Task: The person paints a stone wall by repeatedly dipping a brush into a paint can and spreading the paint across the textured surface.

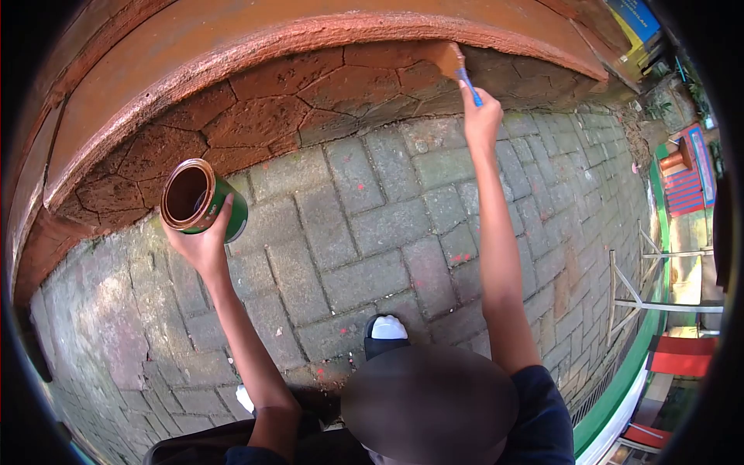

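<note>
My left hand (203, 242) grips a green paint can (235, 203) from below and the side. The can's open mouth faces up toward me, its rim and inside coated in brown paint. In my right hand (482, 118) is a paintbrush (465, 77) with a blue handle, its bristles against the low stone-patterned wall (349, 87). Brown paint covers the left and middle of that wall face, while the stretch right of the brush looks greyer. Above it runs a thick brown ledge (310, 32).
Grey paving bricks (387, 225) with small red specks cover the ground. My foot in a white sock and dark sandal (387, 328) rests on them. At the right stand a metal frame (643, 302), a green-and-white kerb (620, 411) and red objects (682, 355).
</note>
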`<action>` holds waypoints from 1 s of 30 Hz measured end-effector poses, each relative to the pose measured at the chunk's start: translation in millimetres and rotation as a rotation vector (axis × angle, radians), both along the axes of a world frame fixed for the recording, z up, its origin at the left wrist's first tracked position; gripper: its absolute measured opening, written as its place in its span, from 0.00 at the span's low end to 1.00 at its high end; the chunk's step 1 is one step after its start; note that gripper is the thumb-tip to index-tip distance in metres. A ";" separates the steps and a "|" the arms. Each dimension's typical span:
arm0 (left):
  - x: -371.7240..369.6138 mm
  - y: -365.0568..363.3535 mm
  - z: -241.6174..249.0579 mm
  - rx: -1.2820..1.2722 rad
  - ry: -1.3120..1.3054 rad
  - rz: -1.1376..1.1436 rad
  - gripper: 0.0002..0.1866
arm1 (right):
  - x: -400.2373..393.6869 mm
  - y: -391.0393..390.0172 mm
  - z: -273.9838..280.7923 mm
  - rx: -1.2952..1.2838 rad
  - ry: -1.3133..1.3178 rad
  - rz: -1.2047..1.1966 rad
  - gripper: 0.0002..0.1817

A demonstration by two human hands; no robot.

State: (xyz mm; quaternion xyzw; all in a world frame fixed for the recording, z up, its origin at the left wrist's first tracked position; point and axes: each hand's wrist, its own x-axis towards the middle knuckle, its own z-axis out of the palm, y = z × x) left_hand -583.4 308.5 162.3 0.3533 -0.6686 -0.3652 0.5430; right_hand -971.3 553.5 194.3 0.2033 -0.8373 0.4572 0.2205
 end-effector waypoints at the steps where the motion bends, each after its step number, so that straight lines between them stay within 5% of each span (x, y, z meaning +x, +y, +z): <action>1: -3.7 4.1 0.0 0.004 0.003 -0.008 0.42 | -21.3 19.7 4.5 0.064 -0.006 -0.054 0.22; 4: -13.8 15.3 1.9 0.022 -0.033 -0.024 0.42 | -37.7 37.1 4.5 0.292 -0.043 -0.080 0.21; 6: -18.4 20.3 -2.0 0.031 -0.034 -0.059 0.43 | -27.8 22.9 -11.4 0.107 0.150 -0.009 0.21; 11: -20.5 29.3 -6.5 0.049 -0.021 -0.113 0.44 | 57.2 -60.0 -29.1 -0.130 -0.032 0.009 0.21; 13: -21.0 32.9 -1.7 0.070 -0.012 -0.137 0.44 | 94.6 -91.2 -25.0 -0.056 -0.205 0.118 0.23; 19: -21.5 31.7 1.6 0.043 0.038 -0.154 0.39 | 123.0 -92.9 -36.8 -0.062 -0.075 0.224 0.25; 21: -23.2 31.9 4.4 0.025 0.032 -0.152 0.39 | 125.2 -66.0 -36.5 0.409 -0.157 0.458 0.30; 23: -26.7 32.7 5.0 0.005 0.018 -0.152 0.39 | 107.5 -47.8 -48.4 0.506 -0.021 0.485 0.37; 25: -27.5 31.4 5.0 0.061 0.017 -0.146 0.43 | 71.5 -28.1 -49.4 0.822 0.326 0.311 0.44; 27: -25.1 32.7 7.4 0.052 0.012 -0.145 0.43 | 15.5 -0.6 -48.6 0.874 0.611 0.219 0.49; 30: -20.6 35.4 11.5 0.040 0.019 -0.154 0.43 | -57.8 49.8 -27.4 1.017 0.728 0.126 0.50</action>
